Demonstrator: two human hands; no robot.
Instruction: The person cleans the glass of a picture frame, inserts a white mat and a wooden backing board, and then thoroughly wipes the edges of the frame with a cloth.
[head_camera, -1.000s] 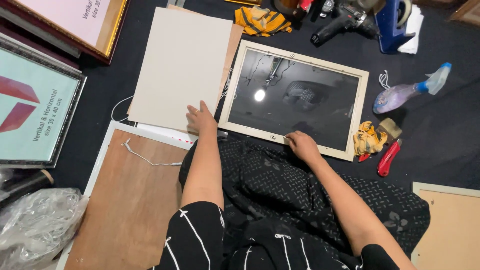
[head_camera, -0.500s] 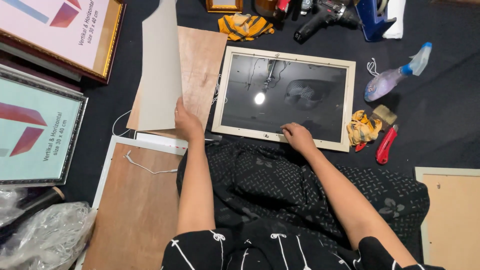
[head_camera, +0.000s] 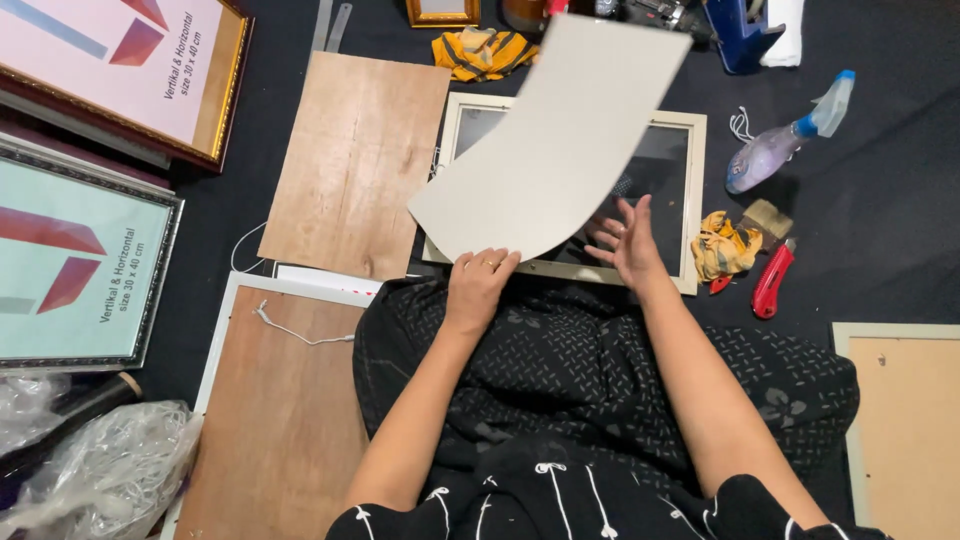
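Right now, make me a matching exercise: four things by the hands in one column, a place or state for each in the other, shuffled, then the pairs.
Things:
1. grey card
2. spray bottle
3. red cutter
4. wood board

Places or states:
A. lying flat left of the white frame
B. held up over the frame by the left hand
C. lying on its side at the far right
D. beside the yellow cloth, right of the frame

Pairs: 1-B, 2-C, 3-D, 4-A
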